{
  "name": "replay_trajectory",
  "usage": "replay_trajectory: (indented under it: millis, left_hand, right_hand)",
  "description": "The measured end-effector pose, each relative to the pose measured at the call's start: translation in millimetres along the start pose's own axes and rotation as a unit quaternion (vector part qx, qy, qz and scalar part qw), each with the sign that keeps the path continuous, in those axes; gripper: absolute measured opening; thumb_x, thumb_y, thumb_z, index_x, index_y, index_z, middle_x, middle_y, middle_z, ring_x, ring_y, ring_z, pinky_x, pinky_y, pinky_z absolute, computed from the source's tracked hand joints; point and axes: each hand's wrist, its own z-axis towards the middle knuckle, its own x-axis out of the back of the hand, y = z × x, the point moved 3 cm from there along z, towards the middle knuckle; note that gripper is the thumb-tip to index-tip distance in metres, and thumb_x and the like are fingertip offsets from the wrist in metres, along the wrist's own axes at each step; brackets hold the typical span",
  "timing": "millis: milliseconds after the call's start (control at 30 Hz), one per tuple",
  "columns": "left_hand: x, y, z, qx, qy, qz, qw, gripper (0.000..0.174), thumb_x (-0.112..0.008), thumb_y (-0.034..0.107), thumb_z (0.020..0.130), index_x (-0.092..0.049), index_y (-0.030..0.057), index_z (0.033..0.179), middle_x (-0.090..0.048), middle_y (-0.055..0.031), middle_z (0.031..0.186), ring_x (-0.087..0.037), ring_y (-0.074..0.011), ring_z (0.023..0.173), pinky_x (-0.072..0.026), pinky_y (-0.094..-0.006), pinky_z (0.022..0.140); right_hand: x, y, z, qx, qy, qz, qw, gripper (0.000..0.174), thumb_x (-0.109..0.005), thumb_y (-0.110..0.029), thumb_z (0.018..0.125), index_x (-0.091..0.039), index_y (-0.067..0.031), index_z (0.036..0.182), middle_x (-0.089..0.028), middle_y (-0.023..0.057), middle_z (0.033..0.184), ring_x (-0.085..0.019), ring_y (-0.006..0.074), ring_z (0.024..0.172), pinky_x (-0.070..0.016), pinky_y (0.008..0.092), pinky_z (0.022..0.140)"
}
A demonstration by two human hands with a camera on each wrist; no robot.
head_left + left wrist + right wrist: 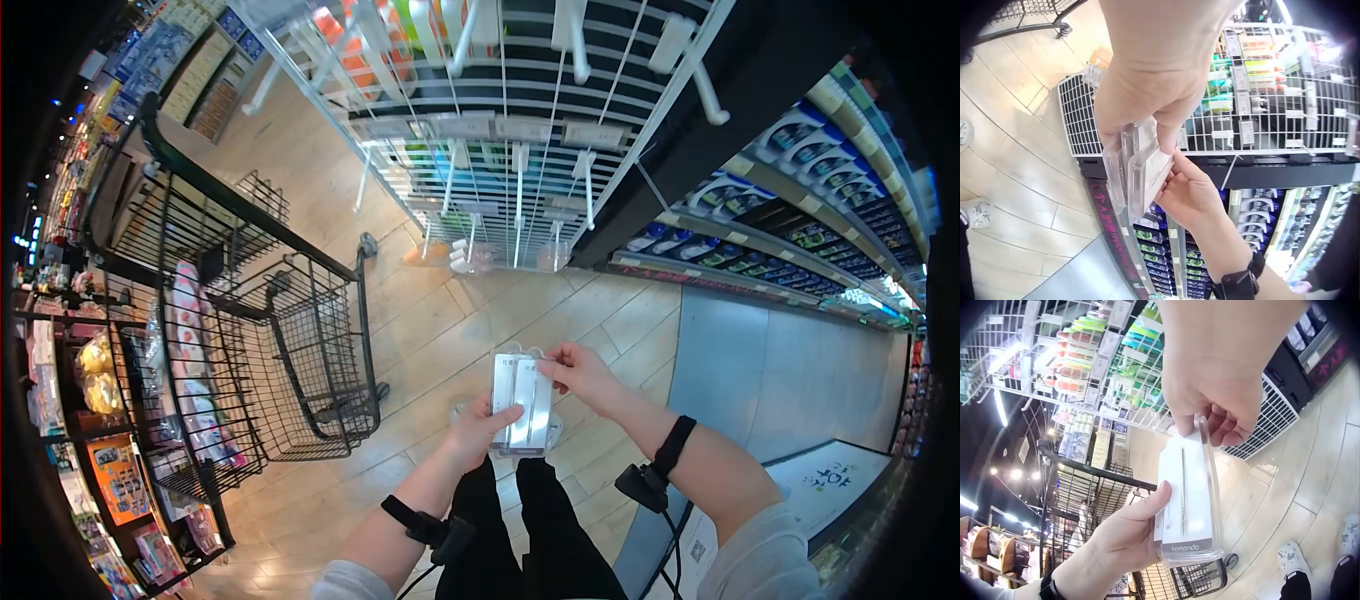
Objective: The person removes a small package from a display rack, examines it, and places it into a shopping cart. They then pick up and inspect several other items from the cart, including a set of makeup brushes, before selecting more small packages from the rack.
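In the head view my left hand [478, 438] grips clear plastic blister packs with white backing cards, its thumb lying across the front pack [539, 395]. My right hand [582, 374] pinches the top right corner of that pack near its hanging tab. A second pack [503, 372] sits partly behind it on the left. Seen from the right wrist, the front blister pack [1195, 494] holds a slim metallic stick and reads "vamando" along its grey bottom band. From the left wrist, the edges of the stacked packs [1138, 181] show below the left hand's fingers.
A black wire shopping cart [300, 340] stands to the left with bagged goods inside. Ahead is a white wire rack [500, 190] with hooks and hanging packs. Shelves of bottles [740, 240] line the right, above a grey floor panel [760, 370]. Toy-like goods [120, 480] fill the left shelf.
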Motion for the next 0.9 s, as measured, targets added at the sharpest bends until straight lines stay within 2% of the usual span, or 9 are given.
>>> replay_trajectory:
  millis: [100, 167, 267, 333, 433, 567, 633, 867, 900]
  left_hand:
    - [30.9, -12.6, 30.8, 0.012, 0.011, 0.008, 1.0, 0.038, -0.062, 0.01, 0.083, -0.048, 0.0055, 0.118, -0.058, -0.0037, 0.105, -0.055, -0.0138, 0.096, -0.0444, -0.0297, 0.084]
    - [46.2, -17.8, 49.0, 0.016, 0.006, 0.016, 1.0, 0.038, -0.062, 0.009, 0.083, -0.048, 0.0053, 0.118, -0.059, -0.0035, 0.103, -0.055, -0.0138, 0.096, -0.0439, -0.0299, 0.085]
    - [66.1, -32.1, 70.9, 0.005, -0.008, 0.056, 0.998, 0.037, -0.058, 0.016, 0.086, -0.046, 0.0056, 0.12, -0.057, -0.004, 0.106, -0.054, -0.0137, 0.097, -0.0436, -0.03, 0.085]
    - [71.1, -29.1, 83.1, 0.035, 0.022, -0.009, 0.999, 0.036, -0.052, 0.026, 0.091, -0.045, 0.0113, 0.123, -0.056, -0.0009, 0.107, -0.056, -0.0142, 0.095, -0.046, -0.0323, 0.081]
    - [80.2, -26.4, 101.4, 0.027, 0.003, 0.011, 1.0, 0.041, -0.047, 0.033, 0.093, -0.043, 0.0076, 0.124, -0.053, -0.0034, 0.113, -0.05, -0.0132, 0.103, -0.0418, -0.0304, 0.087]
    - [86.5, -15.2, 125.7, 0.015, 0.009, 0.011, 1.0, 0.042, -0.048, 0.033, 0.092, -0.042, 0.0089, 0.125, -0.053, -0.0024, 0.113, -0.049, -0.013, 0.103, -0.0408, -0.0308, 0.088]
    - [91.6, -14.7, 133.0, -0.002, 0.006, 0.033, 0.999, 0.041, -0.049, 0.036, 0.091, -0.042, 0.0134, 0.125, -0.054, -0.0009, 0.11, -0.056, -0.0143, 0.095, -0.0471, -0.0346, 0.077]
    - [102.7, -7.3, 147.4, -0.002, -0.002, 0.012, 1.0, 0.04, -0.049, 0.036, 0.091, -0.043, 0.0127, 0.123, -0.055, -0.0022, 0.107, -0.055, -0.0145, 0.094, -0.0479, -0.0343, 0.076]
    - [111.0, -10.4, 151.8, -0.033, 0.048, 0.02, 0.998, 0.038, -0.048, 0.034, 0.092, -0.043, 0.0115, 0.122, -0.056, -0.0025, 0.107, -0.055, -0.0145, 0.093, -0.0474, -0.0329, 0.076]
  right_hand:
    - [-3.5, 24.9, 33.4, -0.025, -0.019, 0.029, 0.999, 0.028, -0.063, -0.027, 0.083, -0.053, -0.0048, 0.098, -0.054, 0.0, 0.077, -0.048, 0.0078, 0.064, -0.0391, 0.0213, 0.055]
    - [-2.8, 37.7, 53.4, -0.036, -0.028, 0.041, 0.998, 0.029, -0.063, -0.027, 0.083, -0.053, -0.0051, 0.098, -0.053, -0.0007, 0.077, -0.047, 0.0072, 0.063, -0.0379, 0.0211, 0.054]
    - [-2.4, 62.5, 77.0, -0.036, -0.022, 0.049, 0.998, 0.027, -0.063, -0.027, 0.083, -0.054, -0.0062, 0.097, -0.053, -0.0018, 0.076, -0.046, 0.0063, 0.061, -0.0368, 0.0205, 0.053]
    - [0.0, 57.5, 89.9, -0.035, -0.016, 0.092, 0.995, 0.023, -0.062, -0.026, 0.084, -0.055, -0.0072, 0.096, -0.052, -0.0027, 0.076, -0.044, 0.0054, 0.059, -0.0361, 0.0195, 0.053]
    - [1.2, 54.8, 104.3, -0.035, -0.033, 0.111, 0.993, 0.023, -0.062, -0.028, 0.084, -0.056, -0.0084, 0.094, -0.051, -0.0036, 0.074, -0.041, 0.005, 0.058, -0.0337, 0.0205, 0.052]
    - [9.6, 47.5, 127.3, -0.042, -0.036, 0.13, 0.99, 0.022, -0.061, -0.027, 0.084, -0.057, -0.0075, 0.094, -0.052, -0.0033, 0.076, -0.041, 0.0048, 0.057, -0.0334, 0.0201, 0.05]
    - [10.0, 46.8, 133.3, -0.053, -0.034, 0.136, 0.989, 0.018, -0.058, -0.023, 0.087, -0.056, -0.0077, 0.096, -0.052, -0.0036, 0.078, -0.041, 0.0029, 0.056, -0.0328, 0.0179, 0.05]
    - [3.2, 42.5, 154.2, -0.062, -0.046, 0.183, 0.98, 0.019, -0.058, -0.024, 0.087, -0.056, -0.0076, 0.097, -0.052, -0.0031, 0.077, -0.04, 0.0032, 0.054, -0.0323, 0.0181, 0.049]
    - [2.8, 46.7, 160.9, -0.05, -0.029, 0.176, 0.983, 0.021, -0.058, -0.026, 0.087, -0.056, -0.0075, 0.097, -0.053, -0.0031, 0.076, -0.04, 0.0038, 0.053, -0.0323, 0.0184, 0.048]
